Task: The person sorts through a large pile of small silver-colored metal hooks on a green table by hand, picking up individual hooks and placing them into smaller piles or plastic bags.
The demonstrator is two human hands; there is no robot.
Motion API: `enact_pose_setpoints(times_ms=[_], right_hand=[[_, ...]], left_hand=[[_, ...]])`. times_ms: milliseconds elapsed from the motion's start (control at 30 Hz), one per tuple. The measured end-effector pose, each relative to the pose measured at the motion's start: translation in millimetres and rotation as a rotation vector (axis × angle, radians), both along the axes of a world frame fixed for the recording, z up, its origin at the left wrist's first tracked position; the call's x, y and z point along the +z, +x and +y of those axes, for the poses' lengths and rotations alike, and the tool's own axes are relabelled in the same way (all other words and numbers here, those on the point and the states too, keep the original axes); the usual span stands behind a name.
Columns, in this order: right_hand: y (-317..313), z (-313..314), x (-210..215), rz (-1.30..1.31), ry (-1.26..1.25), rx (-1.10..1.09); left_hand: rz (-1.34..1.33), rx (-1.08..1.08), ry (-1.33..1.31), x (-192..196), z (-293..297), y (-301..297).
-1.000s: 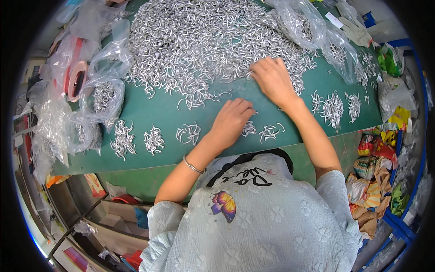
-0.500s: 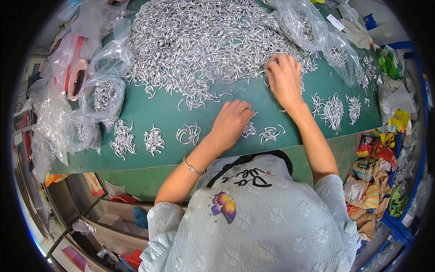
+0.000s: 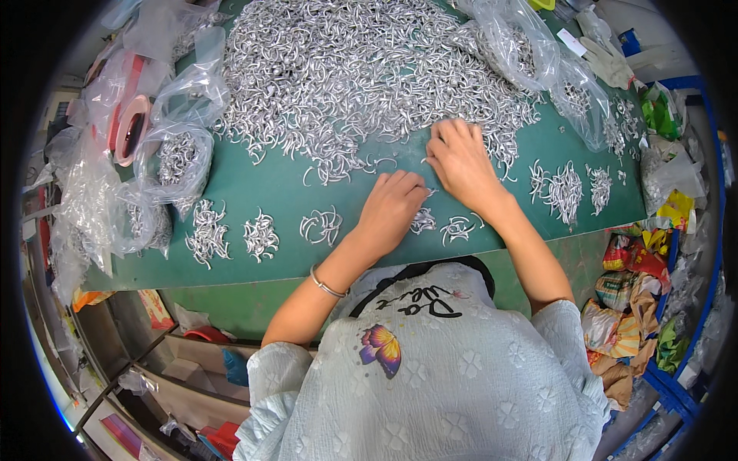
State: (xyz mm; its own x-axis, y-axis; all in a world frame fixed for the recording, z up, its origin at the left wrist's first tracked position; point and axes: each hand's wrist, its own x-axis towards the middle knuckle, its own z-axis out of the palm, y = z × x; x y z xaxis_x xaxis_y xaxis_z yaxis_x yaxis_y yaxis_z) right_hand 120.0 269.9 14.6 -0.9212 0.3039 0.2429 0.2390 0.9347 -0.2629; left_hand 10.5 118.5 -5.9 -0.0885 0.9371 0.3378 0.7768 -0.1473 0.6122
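Note:
A large heap of small curved silver metal pieces (image 3: 338, 77) covers the far part of the green table (image 3: 292, 180). My right hand (image 3: 463, 165) is at the heap's near edge, thumb and fingers pinched together, with the light tip of a curved metal piece (image 3: 425, 160) showing at them. Closer to me, my left hand (image 3: 393, 206) rests low over the table with its fingers curled. A silver end shows beside its fingertips, but what lies inside is hidden. Just right of it are two small piles, one partly covered (image 3: 423, 220) and one looser (image 3: 458, 229).
More small piles (image 3: 207, 234) line the near edge on the left, and others (image 3: 565, 190) on the right. Clear plastic bags of pieces (image 3: 178, 165) stand at the left, with another bag (image 3: 507, 46) far right. A pink-rimmed oval object (image 3: 134, 131) lies among the left bags.
My right hand has moved left and toward me from the right part of the heap's edge, closer to my left hand. The left hand has stayed nearly still.

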Motion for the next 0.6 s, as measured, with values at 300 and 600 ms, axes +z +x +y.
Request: enact_pose_setpoints(times_ms=[300, 600], right_hand=[[2.7, 9.0, -4.3, 0.166, -0.046, -0.085], [1.0, 16.7, -2.3, 0.248, -0.074, -0.286]], left_hand=[[-0.015, -0.003, -0.004, 1.7, -0.1, -0.7], [-0.019, -0.014, -0.039, 1.4, -0.3, -1.7]])
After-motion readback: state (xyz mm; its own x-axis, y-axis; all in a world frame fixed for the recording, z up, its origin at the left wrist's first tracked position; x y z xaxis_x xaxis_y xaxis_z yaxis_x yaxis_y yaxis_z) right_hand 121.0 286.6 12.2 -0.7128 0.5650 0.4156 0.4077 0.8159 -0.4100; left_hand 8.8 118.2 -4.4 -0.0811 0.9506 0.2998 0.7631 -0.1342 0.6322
